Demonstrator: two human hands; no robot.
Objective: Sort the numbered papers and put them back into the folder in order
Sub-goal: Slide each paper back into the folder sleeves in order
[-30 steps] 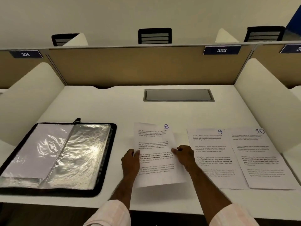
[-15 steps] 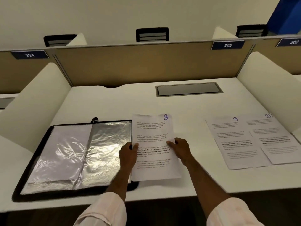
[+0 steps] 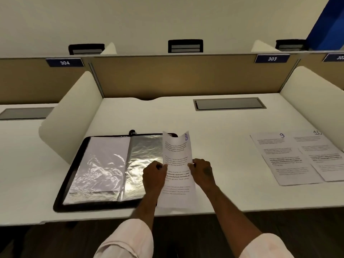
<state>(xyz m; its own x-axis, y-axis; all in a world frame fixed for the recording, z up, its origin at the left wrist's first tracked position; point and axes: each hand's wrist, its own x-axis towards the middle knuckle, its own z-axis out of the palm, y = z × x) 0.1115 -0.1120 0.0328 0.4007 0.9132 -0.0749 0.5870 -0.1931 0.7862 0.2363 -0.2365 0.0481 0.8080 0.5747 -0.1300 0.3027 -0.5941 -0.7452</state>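
Nearest, the left grip (image 3: 154, 175) and the right grip (image 3: 202, 171) each pinch a side edge of the white printed sheet marked 8 in blue ink (image 3: 176, 155), thumbs on its face. They hold it upright and bowed, above the front of the white bench (image 3: 214, 123) and the right edge of the black zip-edged folder (image 3: 61, 190). This looks like the filing step for sheet 8. The next move likely calls for one grip to let go and part the mouth of a clear sleeve while the other feeds the sheet in squarely, without creasing it. The folder lies open and flat on the bench. Its left clear plastic sleeve (image 3: 104, 168) appears to hold white paper, but no number can be read. Its right sleeve (image 3: 145, 157) shines under glare, so whether it is empty cannot be told. Farther right, well apart from the folder, the white printed sheet marked 9 (image 3: 279, 161) and the white printed sheet marked 10 (image 3: 323, 157) lie flat, overlapping, not yet filed.
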